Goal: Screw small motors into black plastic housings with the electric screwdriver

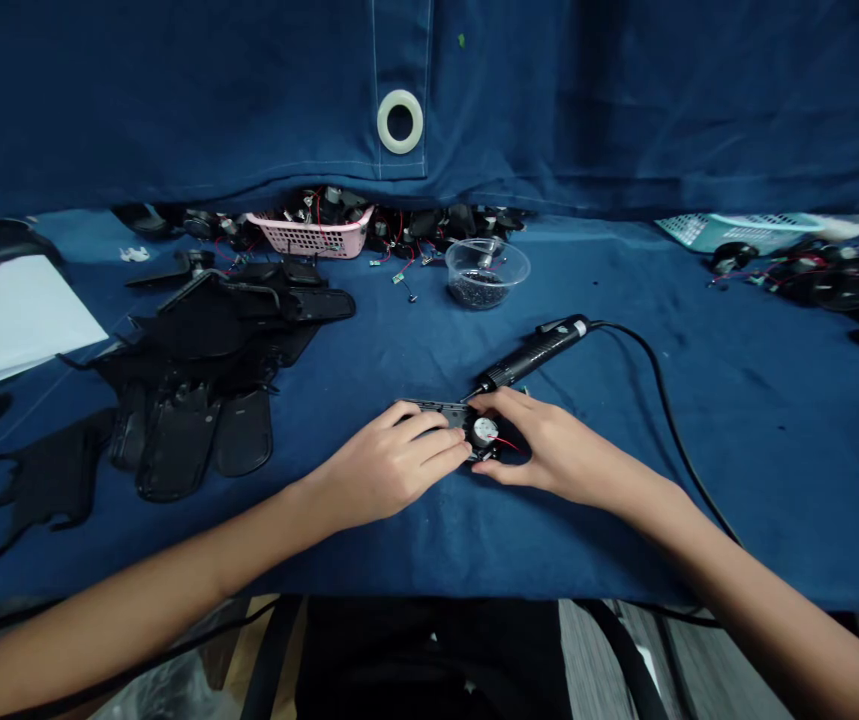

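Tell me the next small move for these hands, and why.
Probably tuck in the red wire with the right hand: it sticks out from the round motor, between that hand's thumb and fingers, while the left hand holds the black casing.

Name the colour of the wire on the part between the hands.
Red wire, shown best in the head view.

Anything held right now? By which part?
Yes: a black housing with a round motor. The left hand holds its left part; the right hand holds its motor end between thumb and fingers.
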Demonstrator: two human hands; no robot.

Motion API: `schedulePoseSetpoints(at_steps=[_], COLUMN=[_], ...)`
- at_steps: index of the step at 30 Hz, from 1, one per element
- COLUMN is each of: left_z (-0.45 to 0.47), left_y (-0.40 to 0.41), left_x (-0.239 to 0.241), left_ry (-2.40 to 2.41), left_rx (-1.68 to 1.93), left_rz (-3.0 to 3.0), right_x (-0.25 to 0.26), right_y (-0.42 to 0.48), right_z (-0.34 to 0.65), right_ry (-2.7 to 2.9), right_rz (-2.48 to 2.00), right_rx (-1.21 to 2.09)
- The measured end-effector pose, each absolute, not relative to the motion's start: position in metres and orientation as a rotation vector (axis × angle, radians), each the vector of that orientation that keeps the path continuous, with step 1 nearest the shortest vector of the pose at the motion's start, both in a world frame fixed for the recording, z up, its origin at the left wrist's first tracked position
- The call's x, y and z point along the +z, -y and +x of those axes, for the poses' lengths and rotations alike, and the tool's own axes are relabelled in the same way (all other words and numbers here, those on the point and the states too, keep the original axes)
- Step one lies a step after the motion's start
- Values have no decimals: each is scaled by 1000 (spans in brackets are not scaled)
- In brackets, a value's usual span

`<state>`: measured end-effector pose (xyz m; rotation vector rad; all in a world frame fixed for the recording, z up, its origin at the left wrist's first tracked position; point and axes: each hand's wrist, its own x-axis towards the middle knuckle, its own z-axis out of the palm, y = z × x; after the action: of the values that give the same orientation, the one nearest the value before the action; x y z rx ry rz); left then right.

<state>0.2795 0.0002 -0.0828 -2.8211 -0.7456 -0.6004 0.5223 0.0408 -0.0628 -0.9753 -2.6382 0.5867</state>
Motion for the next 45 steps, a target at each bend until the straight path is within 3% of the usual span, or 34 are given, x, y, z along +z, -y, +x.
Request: schedulePoseSetpoints(at_steps=[14,45], left_z=[279,281], left_y=[-1,2], left_x=[-86,-85], left_ry=[742,752], left_rx=[-615,-533], left_rz=[-2819,-2714], right_x=[-30,-39], right_y=[-40,-33], right_z=[520,514], right_ry=[2733,2829], right_rz=[-982,-1002], right_rx=[439,181])
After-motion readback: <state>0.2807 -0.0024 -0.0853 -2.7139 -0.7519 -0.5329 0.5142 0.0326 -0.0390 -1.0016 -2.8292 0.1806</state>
